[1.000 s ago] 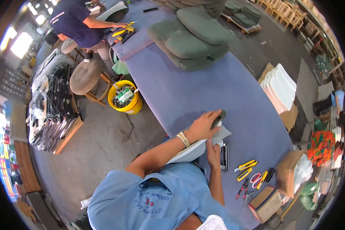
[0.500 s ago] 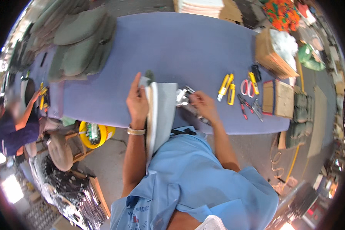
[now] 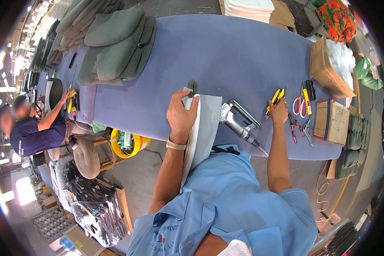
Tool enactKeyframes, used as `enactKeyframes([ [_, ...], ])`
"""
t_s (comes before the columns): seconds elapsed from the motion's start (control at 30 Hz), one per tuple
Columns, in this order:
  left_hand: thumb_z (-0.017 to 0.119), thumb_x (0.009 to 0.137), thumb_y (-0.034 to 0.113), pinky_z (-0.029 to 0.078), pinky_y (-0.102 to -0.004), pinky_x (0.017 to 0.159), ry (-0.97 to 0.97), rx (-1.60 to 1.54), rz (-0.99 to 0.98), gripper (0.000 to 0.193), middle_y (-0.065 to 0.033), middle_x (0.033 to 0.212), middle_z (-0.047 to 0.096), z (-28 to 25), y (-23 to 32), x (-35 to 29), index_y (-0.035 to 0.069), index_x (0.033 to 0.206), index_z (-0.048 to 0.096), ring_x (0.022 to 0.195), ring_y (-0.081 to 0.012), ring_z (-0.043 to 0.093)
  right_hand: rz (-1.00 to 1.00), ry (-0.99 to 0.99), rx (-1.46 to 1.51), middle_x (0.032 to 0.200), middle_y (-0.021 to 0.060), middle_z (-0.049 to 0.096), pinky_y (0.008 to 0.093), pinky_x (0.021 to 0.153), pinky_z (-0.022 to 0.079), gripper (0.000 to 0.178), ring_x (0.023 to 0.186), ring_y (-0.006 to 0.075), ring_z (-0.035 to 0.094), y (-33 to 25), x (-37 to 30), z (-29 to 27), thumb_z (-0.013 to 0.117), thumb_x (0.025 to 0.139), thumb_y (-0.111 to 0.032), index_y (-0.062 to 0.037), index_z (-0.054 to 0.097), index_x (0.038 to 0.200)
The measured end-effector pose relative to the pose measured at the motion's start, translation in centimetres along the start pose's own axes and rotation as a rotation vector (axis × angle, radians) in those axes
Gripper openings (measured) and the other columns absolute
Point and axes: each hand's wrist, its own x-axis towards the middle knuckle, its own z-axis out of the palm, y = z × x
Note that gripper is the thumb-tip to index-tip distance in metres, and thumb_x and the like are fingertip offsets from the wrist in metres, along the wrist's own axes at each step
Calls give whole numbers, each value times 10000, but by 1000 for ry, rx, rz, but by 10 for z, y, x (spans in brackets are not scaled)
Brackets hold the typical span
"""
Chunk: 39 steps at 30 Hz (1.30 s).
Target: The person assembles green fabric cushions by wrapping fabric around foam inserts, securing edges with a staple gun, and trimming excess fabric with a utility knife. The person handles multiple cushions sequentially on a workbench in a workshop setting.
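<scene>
My left hand [image 3: 182, 114] grips the top edge of a padded panel, which stands on its edge against my body. Light grey fabric [image 3: 208, 113] hangs along the panel's right side, and a tuft of dark green cover [image 3: 193, 86] shows at its top end. My right hand [image 3: 279, 112] reaches right, its fingers closed round a yellow utility knife [image 3: 278, 96] on the table. Between my hands a silver air staple gun [image 3: 239, 121] lies on the table, its hose fitting toward me.
On the blue table [image 3: 192, 51] are red-handled scissors [image 3: 302, 106], another yellow knife [image 3: 307, 100], pliers [image 3: 292, 128] and cardboard boxes [image 3: 332, 121] at right. Green cushions [image 3: 117, 45] are stacked far left. A yellow bucket [image 3: 141, 143] stands left; a co-worker [image 3: 30, 134] works beyond it.
My right hand has let go of the staple gun, now lying on the table, and moved right to the yellow knife. My left hand still holds the panel. The whole view has shifted.
</scene>
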Motion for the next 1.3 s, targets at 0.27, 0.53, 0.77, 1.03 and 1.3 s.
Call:
enactKeyframes([
  [0.27, 834, 838, 204, 554, -410, 868, -16, -5, -47, 334, -165, 1153, 724, 5, 1, 5, 32, 1081, 683, 1046, -358, 702, -47, -61, 579, 856, 112, 689, 374, 582, 535, 421, 671, 241, 679, -4, 12, 19, 813, 862, -308, -46, 600, 1113],
  [0.53, 803, 846, 139, 564, -416, 850, -31, 13, 127, 221, -162, 1171, 712, 13, -11, 4, 53, 1026, 707, 1041, -357, 692, -165, -229, 1492, 934, 84, 651, 298, 579, 572, 261, 682, 162, 666, -113, -93, -75, 649, 989, -140, -47, 593, 1226],
  [0.77, 761, 880, 69, 563, -411, 851, -66, -6, 107, 143, -189, 1130, 720, 11, -3, 11, 23, 996, 693, 1017, -364, 704, -633, -462, 1320, 1101, 86, 660, 291, 835, 566, 212, 985, 166, 663, -164, -134, -67, 712, 969, -138, -41, 705, 1158],
  [1.03, 731, 937, 75, 527, -360, 915, -50, -313, -77, 103, -183, 1137, 731, 15, -24, 5, -9, 948, 672, 1043, -264, 702, -531, -312, 1398, 1037, 76, 714, 328, 832, 538, 224, 940, 186, 654, -191, -163, -36, 784, 919, -175, -55, 746, 1104],
  [1.3, 710, 950, 42, 519, -345, 940, -85, -458, -154, 91, -188, 1197, 702, 14, -26, 5, -27, 968, 656, 1091, -245, 677, -820, -73, 1221, 1091, 105, 690, 344, 887, 523, 281, 1000, 238, 642, -198, -168, -25, 798, 865, -90, -49, 706, 1127],
])
